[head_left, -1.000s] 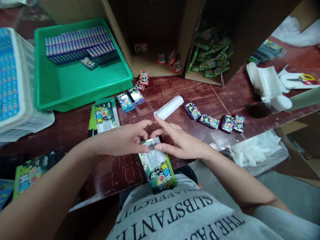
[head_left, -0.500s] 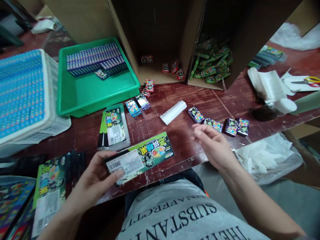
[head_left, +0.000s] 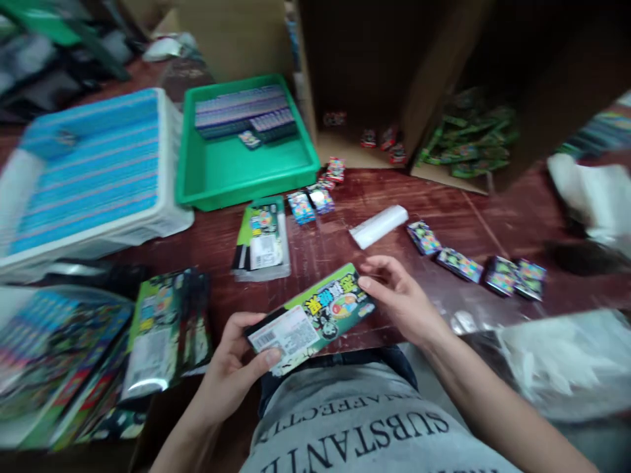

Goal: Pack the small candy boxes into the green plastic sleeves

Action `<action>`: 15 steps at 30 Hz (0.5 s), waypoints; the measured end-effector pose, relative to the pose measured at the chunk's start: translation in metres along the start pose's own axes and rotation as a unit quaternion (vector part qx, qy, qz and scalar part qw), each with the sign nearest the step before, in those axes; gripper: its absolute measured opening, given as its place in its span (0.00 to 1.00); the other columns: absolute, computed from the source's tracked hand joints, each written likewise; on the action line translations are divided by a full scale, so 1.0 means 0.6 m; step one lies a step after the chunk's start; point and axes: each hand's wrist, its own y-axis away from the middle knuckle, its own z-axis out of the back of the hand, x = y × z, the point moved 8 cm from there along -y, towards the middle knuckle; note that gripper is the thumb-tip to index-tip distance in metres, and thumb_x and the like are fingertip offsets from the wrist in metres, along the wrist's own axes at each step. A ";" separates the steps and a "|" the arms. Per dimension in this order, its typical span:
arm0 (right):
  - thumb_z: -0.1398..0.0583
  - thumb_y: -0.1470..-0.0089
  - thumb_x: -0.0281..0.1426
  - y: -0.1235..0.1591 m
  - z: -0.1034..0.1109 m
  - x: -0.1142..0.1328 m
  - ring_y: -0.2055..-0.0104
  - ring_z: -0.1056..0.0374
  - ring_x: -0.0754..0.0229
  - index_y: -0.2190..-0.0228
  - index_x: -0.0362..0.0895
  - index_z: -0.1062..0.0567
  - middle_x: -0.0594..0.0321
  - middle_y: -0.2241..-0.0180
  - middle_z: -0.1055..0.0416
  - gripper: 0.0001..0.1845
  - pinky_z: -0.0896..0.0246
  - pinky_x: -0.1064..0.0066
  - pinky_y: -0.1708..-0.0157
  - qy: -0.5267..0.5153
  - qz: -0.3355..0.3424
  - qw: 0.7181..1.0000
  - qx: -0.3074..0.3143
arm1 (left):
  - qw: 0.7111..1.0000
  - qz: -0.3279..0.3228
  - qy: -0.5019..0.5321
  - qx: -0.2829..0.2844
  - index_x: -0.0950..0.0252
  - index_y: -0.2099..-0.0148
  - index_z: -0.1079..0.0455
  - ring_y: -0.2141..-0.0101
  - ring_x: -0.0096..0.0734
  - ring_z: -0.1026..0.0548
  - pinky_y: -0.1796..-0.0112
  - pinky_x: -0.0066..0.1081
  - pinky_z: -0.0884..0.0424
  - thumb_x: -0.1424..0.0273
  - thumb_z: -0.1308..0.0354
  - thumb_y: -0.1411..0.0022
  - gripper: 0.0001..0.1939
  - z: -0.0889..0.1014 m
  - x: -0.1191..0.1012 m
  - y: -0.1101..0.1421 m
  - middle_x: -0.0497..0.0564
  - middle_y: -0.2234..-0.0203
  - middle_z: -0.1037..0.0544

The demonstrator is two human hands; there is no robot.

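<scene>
A long green packet [head_left: 315,314] with a white barcode label lies flat between both hands above the table's near edge. My left hand [head_left: 235,358] grips its labelled end, thumb on top. My right hand [head_left: 401,303] has its fingers curled at the packet's other end, fingertips touching it. A second green packet [head_left: 263,235] in a clear sleeve lies on the table just beyond. A white paper roll [head_left: 378,226] lies behind my right hand. Small colourful packs [head_left: 466,265] sit in a row to the right.
A green tray [head_left: 231,172] with rows of blue packs stands at the back, a white basket [head_left: 113,226] of blue packs to its left. Stacked green packets [head_left: 162,325] lie at the near left. Open cardboard boxes [head_left: 345,141] stand behind. Clear plastic bags [head_left: 566,358] lie at right.
The view has swung to the left. My right hand moved back onto the green packet's far end; half a second ago it hovered clear of it. The left hand keeps its grip.
</scene>
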 end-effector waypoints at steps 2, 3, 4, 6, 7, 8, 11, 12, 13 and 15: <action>0.25 0.53 0.38 0.002 -0.050 -0.018 0.54 0.27 0.62 0.50 0.51 0.26 0.63 0.52 0.25 0.29 0.31 0.71 0.54 -0.034 -0.102 0.988 0.110 | 0.998 0.002 0.062 0.021 0.55 0.47 0.37 0.61 0.35 0.20 0.61 0.31 0.23 0.68 0.27 0.44 0.27 0.011 0.009 0.022 0.50 0.58 0.19; 0.25 0.53 0.40 0.009 -0.091 -0.027 0.54 0.25 0.59 0.47 0.51 0.27 0.61 0.51 0.24 0.32 0.29 0.68 0.53 -0.046 -0.166 0.965 0.197 | 0.995 -0.001 0.096 0.027 0.55 0.49 0.37 0.62 0.35 0.20 0.62 0.30 0.23 0.67 0.26 0.45 0.27 0.018 0.008 0.033 0.49 0.59 0.20; 0.26 0.54 0.43 0.022 -0.136 -0.033 0.53 0.24 0.55 0.45 0.51 0.28 0.58 0.50 0.24 0.36 0.28 0.64 0.52 -0.053 -0.225 0.928 0.292 | 0.992 -0.004 0.126 0.027 0.55 0.50 0.37 0.63 0.34 0.20 0.63 0.30 0.23 0.67 0.26 0.46 0.27 0.028 0.005 0.044 0.48 0.59 0.20; 0.26 0.56 0.48 0.047 -0.225 -0.030 0.50 0.24 0.47 0.41 0.49 0.30 0.54 0.48 0.24 0.44 0.28 0.55 0.48 -0.047 -0.288 0.842 0.454 | 0.985 -0.012 0.170 0.003 0.55 0.53 0.37 0.66 0.34 0.19 0.65 0.31 0.23 0.67 0.24 0.48 0.27 0.056 -0.008 0.067 0.47 0.62 0.20; 0.27 0.55 0.51 0.047 -0.266 -0.024 0.47 0.25 0.45 0.39 0.49 0.31 0.52 0.46 0.25 0.45 0.29 0.52 0.46 -0.031 -0.274 0.819 0.503 | 0.983 -0.021 0.182 -0.028 0.55 0.53 0.36 0.67 0.34 0.19 0.66 0.32 0.23 0.67 0.24 0.50 0.27 0.076 -0.018 0.079 0.47 0.63 0.19; 0.31 0.51 0.54 0.034 -0.302 -0.018 0.44 0.26 0.44 0.38 0.50 0.32 0.52 0.44 0.26 0.44 0.30 0.51 0.44 0.002 -0.225 0.821 0.525 | 0.979 -0.035 0.186 -0.079 0.55 0.53 0.36 0.68 0.35 0.19 0.67 0.32 0.22 0.67 0.23 0.51 0.28 0.101 -0.029 0.092 0.47 0.64 0.19; 0.40 0.39 0.55 -0.056 -0.372 0.003 0.32 0.39 0.45 0.34 0.50 0.37 0.51 0.34 0.36 0.39 0.41 0.47 0.35 0.231 0.091 0.866 0.433 | 0.929 -0.100 0.152 -0.321 0.55 0.47 0.33 0.64 0.37 0.19 0.64 0.32 0.21 0.66 0.22 0.54 0.33 0.202 -0.061 0.149 0.49 0.59 0.18; 0.40 0.39 0.54 -0.083 -0.380 0.004 0.29 0.46 0.43 0.33 0.48 0.39 0.49 0.31 0.42 0.41 0.48 0.44 0.32 0.338 0.201 0.842 0.370 | 0.900 -0.109 0.122 -0.404 0.56 0.45 0.32 0.63 0.36 0.19 0.63 0.31 0.21 0.65 0.22 0.53 0.35 0.233 -0.065 0.170 0.49 0.58 0.18; 0.37 0.42 0.53 -0.105 -0.385 -0.005 0.26 0.53 0.40 0.32 0.45 0.40 0.46 0.28 0.48 0.46 0.55 0.41 0.30 0.442 0.281 0.790 0.317 | 0.873 -0.102 0.085 -0.470 0.56 0.43 0.32 0.64 0.35 0.19 0.63 0.30 0.22 0.64 0.22 0.52 0.35 0.259 -0.065 0.187 0.49 0.59 0.18; 0.31 0.47 0.50 -0.139 -0.381 -0.051 0.25 0.58 0.34 0.33 0.37 0.39 0.38 0.28 0.53 0.51 0.60 0.36 0.29 0.599 0.346 0.670 0.268 | 0.839 -0.059 0.018 -0.540 0.58 0.41 0.31 0.68 0.32 0.21 0.67 0.29 0.24 0.59 0.23 0.52 0.37 0.294 -0.053 0.200 0.48 0.65 0.18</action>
